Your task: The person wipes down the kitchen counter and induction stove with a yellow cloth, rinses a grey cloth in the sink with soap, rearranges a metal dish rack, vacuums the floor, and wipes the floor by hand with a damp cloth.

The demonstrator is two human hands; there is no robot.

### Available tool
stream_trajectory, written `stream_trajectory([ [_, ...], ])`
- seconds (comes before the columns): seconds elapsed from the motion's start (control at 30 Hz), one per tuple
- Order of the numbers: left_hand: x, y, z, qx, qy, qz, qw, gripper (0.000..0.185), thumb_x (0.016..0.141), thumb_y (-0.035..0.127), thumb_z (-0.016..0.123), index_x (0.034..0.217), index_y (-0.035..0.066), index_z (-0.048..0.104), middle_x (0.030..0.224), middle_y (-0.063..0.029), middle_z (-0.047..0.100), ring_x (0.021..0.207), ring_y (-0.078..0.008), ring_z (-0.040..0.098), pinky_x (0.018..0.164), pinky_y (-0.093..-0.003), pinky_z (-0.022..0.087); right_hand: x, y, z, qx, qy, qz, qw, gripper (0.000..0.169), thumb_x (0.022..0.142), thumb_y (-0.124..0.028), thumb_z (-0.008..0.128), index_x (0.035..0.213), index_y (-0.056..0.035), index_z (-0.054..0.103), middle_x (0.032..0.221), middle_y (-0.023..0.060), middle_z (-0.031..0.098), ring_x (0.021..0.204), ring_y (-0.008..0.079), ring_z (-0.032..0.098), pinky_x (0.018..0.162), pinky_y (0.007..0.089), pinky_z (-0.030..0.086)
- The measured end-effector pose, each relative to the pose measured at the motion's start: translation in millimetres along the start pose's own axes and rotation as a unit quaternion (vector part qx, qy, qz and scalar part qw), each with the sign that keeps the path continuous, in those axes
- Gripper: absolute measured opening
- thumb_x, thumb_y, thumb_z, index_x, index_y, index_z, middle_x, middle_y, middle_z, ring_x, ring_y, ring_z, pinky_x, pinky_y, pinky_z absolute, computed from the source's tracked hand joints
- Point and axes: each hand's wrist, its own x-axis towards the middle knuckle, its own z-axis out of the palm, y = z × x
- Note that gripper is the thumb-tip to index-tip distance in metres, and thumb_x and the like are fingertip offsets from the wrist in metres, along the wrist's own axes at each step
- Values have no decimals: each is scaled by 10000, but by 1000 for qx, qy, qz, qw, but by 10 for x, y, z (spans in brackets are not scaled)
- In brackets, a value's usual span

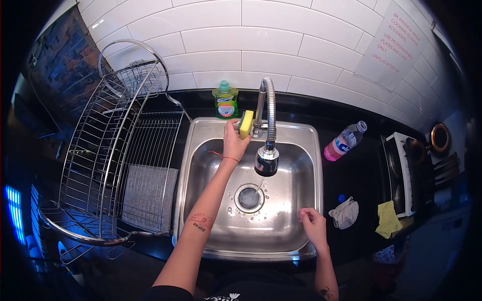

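Observation:
My left hand [234,142] grips a yellow-and-green sponge [246,124] at the sink's back rim, just left of the faucet base. My right hand [312,224] hangs over the right front side of the stainless steel sink [282,233], fingers curled and apart, holding nothing. Water runs from the spray head of the coiled faucet [267,161] into the drain [249,198]. Behind the sponge, a green dish soap bottle [226,101] stands upright against the wall side of the counter.
A two-tier wire dish rack [109,161] stands left of the sink, with a grey cloth [150,195] beneath its wires. On the right lie a bottle of pink liquid [343,142], a blue cap [341,198], a crumpled whitish cloth [344,213] and a yellow cloth [388,220] near a white-framed appliance [400,175].

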Motion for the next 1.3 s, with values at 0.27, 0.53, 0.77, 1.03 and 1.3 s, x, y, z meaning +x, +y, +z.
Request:
stream_trajectory([
  [0.27,-55,-54,19,20,-21,-32,999,624,595,146,813,1099,36,462,879,-73,513,643,-134,513,617,-271,477,332,-321,66,46,-1,-26,999,174,890,-119,524,982,9,600,768,52,623,674,82,572,602,218,458],
  [0.53,-80,-243,-109,-37,-61,-32,997,637,640,45,732,1191,46,411,990,-107,504,724,-145,582,656,-253,504,1406,-1264,562,-80,-112,-246,959,312,883,-142,513,1192,-170,549,759,110,618,661,191,611,636,302,475],
  [0.77,215,-369,-229,98,-33,86,991,554,664,-11,585,1185,22,401,1028,-161,470,917,-298,520,831,-364,429,2221,-1314,1077,-334,-124,-394,847,371,808,-273,591,1177,-264,551,778,100,640,691,283,623,626,380,490],
  [1.03,1328,-279,-592,175,-50,75,980,661,570,313,807,1121,87,518,1076,-97,530,1026,-301,481,906,-410,376,2128,-1307,1183,-272,-111,-395,870,328,799,-203,623,1125,-220,593,749,112,648,680,279,628,638,369,500],
  [1.3,1023,-149,-818,28,-123,88,988,595,564,212,817,1078,32,576,983,-82,554,908,-224,571,828,-308,457,2121,-1297,1160,-338,-93,-356,866,341,790,-203,627,1127,-233,589,715,100,642,654,266,628,612,362,491],
])
